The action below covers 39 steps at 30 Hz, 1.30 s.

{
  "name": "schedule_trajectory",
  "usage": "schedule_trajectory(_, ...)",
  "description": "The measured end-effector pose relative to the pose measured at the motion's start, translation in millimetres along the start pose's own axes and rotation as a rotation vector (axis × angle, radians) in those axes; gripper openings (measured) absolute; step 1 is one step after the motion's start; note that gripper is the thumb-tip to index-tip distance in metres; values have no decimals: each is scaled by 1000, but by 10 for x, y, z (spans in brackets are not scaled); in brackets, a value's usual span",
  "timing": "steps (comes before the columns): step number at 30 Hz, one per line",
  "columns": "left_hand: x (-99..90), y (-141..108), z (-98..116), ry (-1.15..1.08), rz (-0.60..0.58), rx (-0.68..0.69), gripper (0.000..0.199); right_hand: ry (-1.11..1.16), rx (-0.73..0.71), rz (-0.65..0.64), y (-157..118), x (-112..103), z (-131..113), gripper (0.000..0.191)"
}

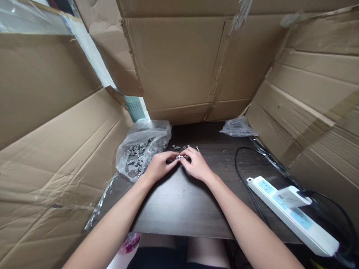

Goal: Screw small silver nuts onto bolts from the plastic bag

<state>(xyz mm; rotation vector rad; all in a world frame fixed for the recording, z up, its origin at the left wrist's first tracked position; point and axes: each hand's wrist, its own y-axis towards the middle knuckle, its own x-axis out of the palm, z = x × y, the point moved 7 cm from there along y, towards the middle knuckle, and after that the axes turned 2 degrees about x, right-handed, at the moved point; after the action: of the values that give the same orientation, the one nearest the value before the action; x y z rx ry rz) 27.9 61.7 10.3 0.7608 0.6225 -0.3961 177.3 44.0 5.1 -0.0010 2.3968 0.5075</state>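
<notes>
My left hand [159, 165] and my right hand [197, 164] meet over the middle of the dark table. Pinched between the fingertips of both is a small shiny metal screw [180, 157]; whether it has a nut or washer on it is too small to tell. Just beyond the fingers lie several loose metal pieces [176, 148], and a bolt [198, 149] sits by my right knuckles. Close to my left hand, a clear plastic bag [161, 131] stands open with many screws [137, 152] inside.
Cardboard walls [179, 63] enclose the dark wooden table [179, 209] on the left, back and right. A folded plastic bag [238, 127] lies at the back right. At the right, a white power strip [316, 233] holds a plugged-in white adapter [293, 196], beside a black cable [237, 164].
</notes>
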Motion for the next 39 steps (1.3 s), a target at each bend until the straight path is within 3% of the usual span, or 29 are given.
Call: schedule_trajectory(39,-1,6,0,-3,-13,-2,23,-12,-22,-12,-4,-9,-6,13)
